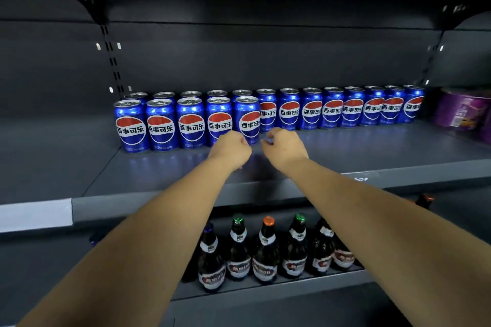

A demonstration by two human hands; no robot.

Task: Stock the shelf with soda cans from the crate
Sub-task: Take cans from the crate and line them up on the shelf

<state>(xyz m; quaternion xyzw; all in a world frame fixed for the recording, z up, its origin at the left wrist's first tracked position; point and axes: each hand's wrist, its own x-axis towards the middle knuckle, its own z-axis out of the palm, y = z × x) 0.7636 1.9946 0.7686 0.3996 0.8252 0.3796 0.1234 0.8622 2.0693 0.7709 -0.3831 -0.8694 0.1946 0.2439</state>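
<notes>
Blue Pepsi cans point(332, 110) stand upright in a long row at the back of the grey shelf point(372, 146). A front row of five point(191, 125) stands just before them at the left end. The left hand point(231, 146) is curled in front of the base of the fifth front can point(247, 119); whether its fingers grip the can cannot be told. The right hand point(285, 145) is just beside that can, its fingers point(268, 141) curled on nothing. Purple tubs point(462, 109) sit at the far right of the shelf. Capped beer bottles point(265, 255) line the shelf below.
</notes>
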